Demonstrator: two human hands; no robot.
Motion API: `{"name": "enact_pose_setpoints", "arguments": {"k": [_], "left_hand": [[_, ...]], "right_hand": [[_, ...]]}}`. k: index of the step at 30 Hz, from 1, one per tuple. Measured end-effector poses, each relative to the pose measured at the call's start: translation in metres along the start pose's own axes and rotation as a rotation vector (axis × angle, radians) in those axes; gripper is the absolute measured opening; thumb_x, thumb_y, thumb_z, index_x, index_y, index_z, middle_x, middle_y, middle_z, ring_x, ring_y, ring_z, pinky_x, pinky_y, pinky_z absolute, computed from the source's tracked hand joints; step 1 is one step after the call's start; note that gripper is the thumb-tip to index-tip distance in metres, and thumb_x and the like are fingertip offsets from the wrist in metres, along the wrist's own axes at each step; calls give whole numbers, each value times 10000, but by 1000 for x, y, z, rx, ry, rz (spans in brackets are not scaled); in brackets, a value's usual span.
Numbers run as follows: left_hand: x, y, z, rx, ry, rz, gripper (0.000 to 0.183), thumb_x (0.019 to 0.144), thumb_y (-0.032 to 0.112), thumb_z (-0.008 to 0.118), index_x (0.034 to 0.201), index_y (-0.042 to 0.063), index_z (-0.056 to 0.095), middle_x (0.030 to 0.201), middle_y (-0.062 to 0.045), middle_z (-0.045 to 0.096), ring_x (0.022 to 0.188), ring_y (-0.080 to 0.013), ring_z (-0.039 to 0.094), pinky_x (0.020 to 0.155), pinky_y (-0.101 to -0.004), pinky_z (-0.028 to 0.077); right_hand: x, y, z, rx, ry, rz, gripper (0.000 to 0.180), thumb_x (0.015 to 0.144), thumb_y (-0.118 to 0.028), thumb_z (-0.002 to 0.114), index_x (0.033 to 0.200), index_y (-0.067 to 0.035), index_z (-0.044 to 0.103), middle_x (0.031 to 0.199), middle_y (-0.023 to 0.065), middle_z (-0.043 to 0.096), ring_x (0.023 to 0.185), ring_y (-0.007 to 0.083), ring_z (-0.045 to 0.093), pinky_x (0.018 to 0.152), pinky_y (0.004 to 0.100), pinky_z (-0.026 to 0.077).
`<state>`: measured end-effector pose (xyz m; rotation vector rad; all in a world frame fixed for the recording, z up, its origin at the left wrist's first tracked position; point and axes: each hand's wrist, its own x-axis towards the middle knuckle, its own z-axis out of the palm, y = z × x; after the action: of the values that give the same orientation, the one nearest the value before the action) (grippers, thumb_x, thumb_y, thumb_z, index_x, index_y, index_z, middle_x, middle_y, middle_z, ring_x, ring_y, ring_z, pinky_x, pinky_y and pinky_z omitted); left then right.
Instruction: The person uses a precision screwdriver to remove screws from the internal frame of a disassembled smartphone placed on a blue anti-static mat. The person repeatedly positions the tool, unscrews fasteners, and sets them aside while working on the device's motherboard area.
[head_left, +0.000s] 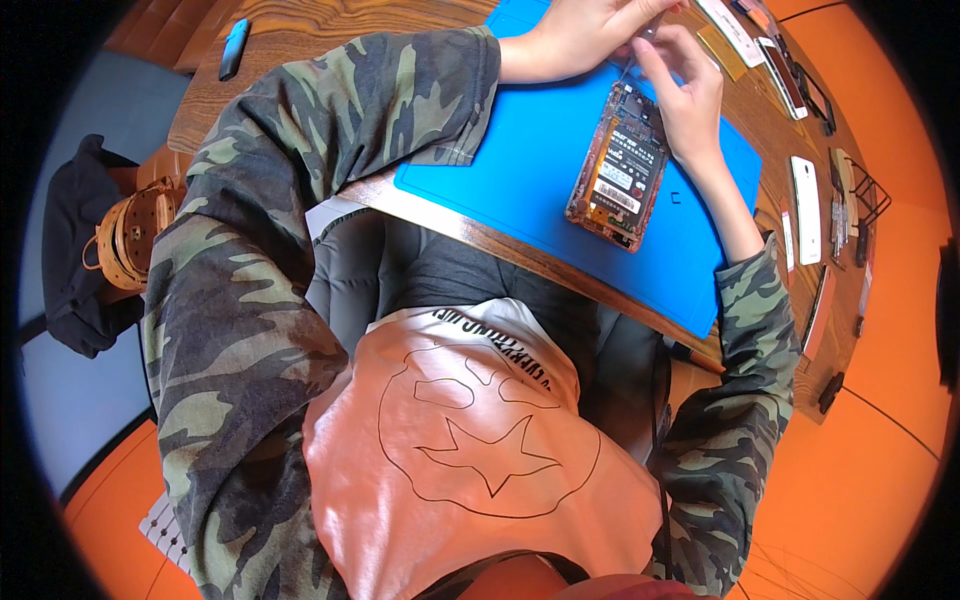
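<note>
An opened smartphone (619, 169) lies tilted on a blue work mat (517, 180), its battery (626, 161) and circuit board (636, 105) exposed. Over its top end, my left hand (581, 36) reaches in from the left, its fingertips partly cut off by the picture's upper edge. My right hand (688, 105) is beside the phone's upper right, with thumb and fingers pinched. Between both hands' fingers is a thin tool (625, 70), pointing down at the board; fingers hide most of it, so its kind is unclear. A small dark bracket-shaped piece (676, 198) rests on the mat.
On the wooden table's right side are white phones (806, 210), (781, 79), a yellow sheet (724, 52), several thin tools (838, 217) and a black wire rack (866, 187). A blue and black lighter (234, 49) lies far left. A brown bag (124, 240) is beyond my left arm.
</note>
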<state>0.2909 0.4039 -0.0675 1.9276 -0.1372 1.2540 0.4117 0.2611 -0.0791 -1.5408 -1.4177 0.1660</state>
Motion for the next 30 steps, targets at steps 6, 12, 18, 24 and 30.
{"name": "enact_pose_setpoints", "arguments": {"k": [6, 12, 18, 24, 30], "left_hand": [[0, -1, 0, -16, -11, -50, 230, 1021, 177, 578, 1148, 8, 670, 1096, -141, 661, 1065, -296, 602, 938, -378, 480], [0, -3, 1, -19, 0, -43, 237, 1024, 185, 582, 1153, 9, 675, 1105, -142, 667, 1063, -298, 604, 943, -380, 481], [0, -4, 3, -37, 8, -49, 241, 1025, 191, 596, 1160, 9, 677, 1113, -143, 671, 1057, -295, 609, 937, -380, 484], [-1, -2, 1, -39, -1, -80, 247, 1026, 199, 600, 1167, 12, 677, 1093, -143, 668, 1047, -291, 618, 928, -373, 488], [-1, -3, 1, -9, -10, -107, 258, 1030, 205, 590, 1179, 12, 675, 1098, -146, 665, 1050, -293, 620, 930, -371, 489]], "right_hand": [[1, 2, 0, 1, -9, 35, 267, 1018, -243, 656, 1128, -3, 700, 992, 62, 738, 909, 112, 673, 813, 262, 532], [1, 11, -2, 31, -10, 36, 278, 1018, -255, 661, 1135, -7, 706, 1016, 53, 716, 909, 113, 662, 808, 269, 528], [1, 10, -1, 104, 5, 49, 260, 1019, -232, 656, 1154, -15, 703, 1011, 50, 716, 917, 107, 661, 825, 270, 530], [1, 3, -1, 3, -36, 42, 242, 1017, -205, 640, 1145, -11, 704, 1014, 63, 727, 943, 111, 670, 832, 269, 525], [1, 3, -2, 139, -6, 47, 214, 1013, -198, 648, 1111, -16, 703, 992, 59, 735, 939, 115, 679, 828, 276, 527]]}}
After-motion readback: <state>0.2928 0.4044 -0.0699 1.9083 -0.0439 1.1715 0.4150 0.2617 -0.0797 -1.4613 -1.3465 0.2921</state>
